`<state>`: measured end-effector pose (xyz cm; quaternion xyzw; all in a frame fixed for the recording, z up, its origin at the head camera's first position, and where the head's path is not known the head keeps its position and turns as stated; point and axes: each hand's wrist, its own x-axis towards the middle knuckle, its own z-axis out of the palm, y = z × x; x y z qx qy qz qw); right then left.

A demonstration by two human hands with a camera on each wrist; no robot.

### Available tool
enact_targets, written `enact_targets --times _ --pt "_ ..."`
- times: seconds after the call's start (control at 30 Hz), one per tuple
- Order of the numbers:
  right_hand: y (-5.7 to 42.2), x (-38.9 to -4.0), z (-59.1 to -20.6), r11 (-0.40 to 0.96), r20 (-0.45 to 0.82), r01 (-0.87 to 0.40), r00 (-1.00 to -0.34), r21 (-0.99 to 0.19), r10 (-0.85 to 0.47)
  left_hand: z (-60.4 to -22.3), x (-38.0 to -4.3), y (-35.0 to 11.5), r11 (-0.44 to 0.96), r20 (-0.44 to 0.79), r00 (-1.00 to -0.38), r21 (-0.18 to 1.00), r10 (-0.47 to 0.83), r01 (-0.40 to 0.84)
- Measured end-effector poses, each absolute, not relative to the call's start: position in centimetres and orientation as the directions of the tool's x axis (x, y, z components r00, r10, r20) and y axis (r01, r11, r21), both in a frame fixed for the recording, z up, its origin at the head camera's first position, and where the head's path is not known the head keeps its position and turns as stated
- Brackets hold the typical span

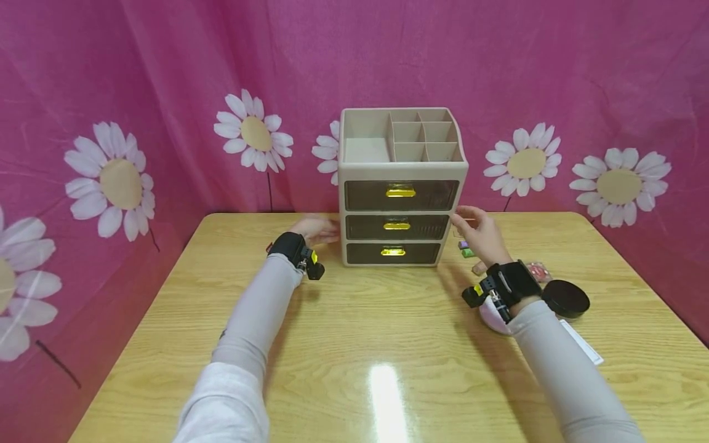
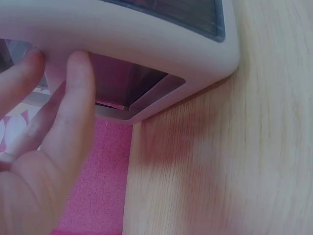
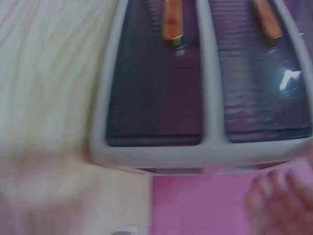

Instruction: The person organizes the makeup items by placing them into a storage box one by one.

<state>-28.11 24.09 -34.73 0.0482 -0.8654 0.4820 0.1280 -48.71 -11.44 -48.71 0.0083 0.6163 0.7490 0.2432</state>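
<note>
A beige drawer organizer (image 1: 402, 171) stands upright on the table, with three dark see-through drawers and gold handles in front. All three drawers are pushed in, and the divided top holds nothing visible. At its left side is my left hand (image 1: 316, 230). In the left wrist view the fingertips (image 2: 79, 63) touch the side frame by an opening, fingers mostly straight. My right hand (image 1: 483, 234) is at the opposite side, thumb and fingers right at the front edge beside the middle drawer. The right wrist view is blurred, showing the right fingers (image 3: 274, 196) beside the organizer.
On the right of the wooden table (image 1: 354, 320) lie a black round lid (image 1: 566, 298), a pale round object (image 1: 492, 317) partly under the right wrist, a white strip (image 1: 583, 343), a small red-patterned item (image 1: 538, 271) and a little green piece (image 1: 468, 252). A pink flowered curtain (image 1: 310, 74) hangs behind.
</note>
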Motion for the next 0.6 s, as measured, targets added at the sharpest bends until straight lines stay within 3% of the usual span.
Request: enact_targets --times 0.13,0.23,0.4,0.5,0.6 --pt "23.6 -27.2 -32.8 0.546 0.350 -0.229 -0.928 -0.806 0.126 -41.7 -41.4 -10.1 -0.060 -0.312 -0.894 0.936 0.320 -0.348" --pt "22.4 -26.7 -31.3 0.586 0.522 -0.325 -0.829 -0.742 0.201 -37.1 -36.9 -8.8 0.018 -0.352 -0.905 0.934 0.239 -0.358" --pt "19.7 -26.1 -29.6 0.724 0.786 -0.501 -0.612 -0.474 0.092 -37.3 -37.0 -8.8 0.061 -0.341 -0.909 0.940 0.239 -0.336" --pt "18.3 -25.9 -29.3 0.760 0.839 -0.564 -0.543 -0.324 -0.045 -38.2 -37.6 -9.0 0.038 -0.319 -0.909 0.946 0.268 -0.321" --pt "17.1 -25.9 -29.2 0.777 0.848 -0.596 -0.504 -0.204 -0.164 -42.0 -41.7 -9.9 -0.019 -0.284 -0.902 0.952 0.326 -0.307"
